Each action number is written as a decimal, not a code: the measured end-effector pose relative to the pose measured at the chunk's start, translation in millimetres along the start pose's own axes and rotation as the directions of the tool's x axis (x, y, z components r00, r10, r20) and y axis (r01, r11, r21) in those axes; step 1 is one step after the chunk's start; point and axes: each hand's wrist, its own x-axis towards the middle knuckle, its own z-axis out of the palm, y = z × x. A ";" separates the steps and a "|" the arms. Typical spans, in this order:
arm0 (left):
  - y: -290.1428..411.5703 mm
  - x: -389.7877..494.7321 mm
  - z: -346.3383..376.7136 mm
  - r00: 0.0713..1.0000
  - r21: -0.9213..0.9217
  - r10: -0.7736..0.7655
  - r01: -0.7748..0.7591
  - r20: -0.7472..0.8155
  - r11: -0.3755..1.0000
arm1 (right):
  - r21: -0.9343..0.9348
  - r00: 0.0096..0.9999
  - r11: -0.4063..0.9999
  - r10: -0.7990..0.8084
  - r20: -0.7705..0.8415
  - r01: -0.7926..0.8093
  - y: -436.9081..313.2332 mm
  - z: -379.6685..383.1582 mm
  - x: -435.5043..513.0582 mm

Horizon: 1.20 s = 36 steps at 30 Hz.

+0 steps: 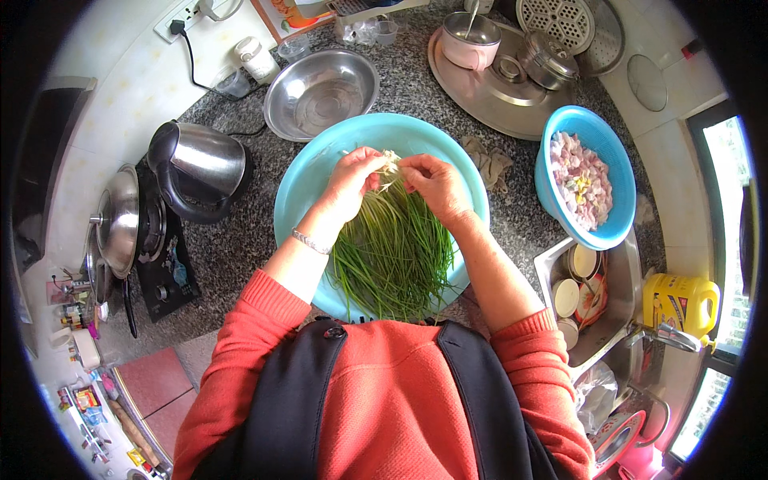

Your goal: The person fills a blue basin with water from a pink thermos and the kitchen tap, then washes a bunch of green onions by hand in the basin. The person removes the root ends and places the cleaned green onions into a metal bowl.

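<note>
A large light-blue plastic basin (288, 210) stands on the speckled stone counter before me. In it lies a heap of long thin green leaves, like chives (393, 258), their pale root ends towards the far side. My left hand (358, 180) is at those pale ends, thumb and fingers pinched on them. Beside it my right hand (435, 185) pinches at the same white ends (390, 163) from the right. The fingertips of both hands nearly meet, and fingers partly hide what they hold.
Behind the basin is a steel bowl (324, 96); an electric kettle (201, 168) stands left. To the right are a crumpled cloth (487, 163), a blue colander of cut meat (582, 180) and a sink (606, 324) holding dishes. A covered wok (118, 222) sits on the hob.
</note>
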 end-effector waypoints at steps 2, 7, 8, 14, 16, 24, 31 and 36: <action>1.1 -1.0 0.3 0.999 0.025 -0.024 0.023 0.028 0.999 | -0.172 0.988 0.973 -0.155 -0.001 0.153 -1.4 0.2 -1.7; 5.8 -2.0 -2.4 0.998 0.079 -0.022 0.017 0.059 0.997 | -0.209 0.991 0.969 -0.131 0.028 0.134 -6.5 -3.1 -2.8; 7.5 -2.4 -3.6 0.998 0.109 -0.010 0.002 0.067 0.994 | -0.111 0.997 0.992 -0.058 0.059 0.064 -7.2 -5.0 -1.5; 8.4 -10.3 1.6 0.995 0.213 0.095 -0.102 0.041 0.972 | 0.111 0.986 0.988 0.086 0.145 -0.102 -4.8 -10.5 3.1; 6.5 -12.7 5.3 0.993 0.183 0.102 -0.111 0.059 0.977 | 0.146 0.986 0.983 0.094 0.141 -0.114 -3.6 -10.3 2.8; -13.2 -9.8 18.5 0.980 0.153 0.186 -0.195 0.075 0.969 | 0.336 0.972 0.917 0.172 0.157 -0.217 -6.4 -10.5 -2.5; -23.1 -6.2 22.0 0.943 0.519 0.325 -0.244 -0.070 0.820 | -0.093 0.986 0.995 0.018 -0.165 -0.034 -7.9 -7.9 -6.9; -20.3 -5.4 28.2 0.825 0.853 0.556 -0.358 0.100 0.379 | -0.393 0.947 0.885 -0.307 -0.090 0.250 -16.0 -7.8 -12.4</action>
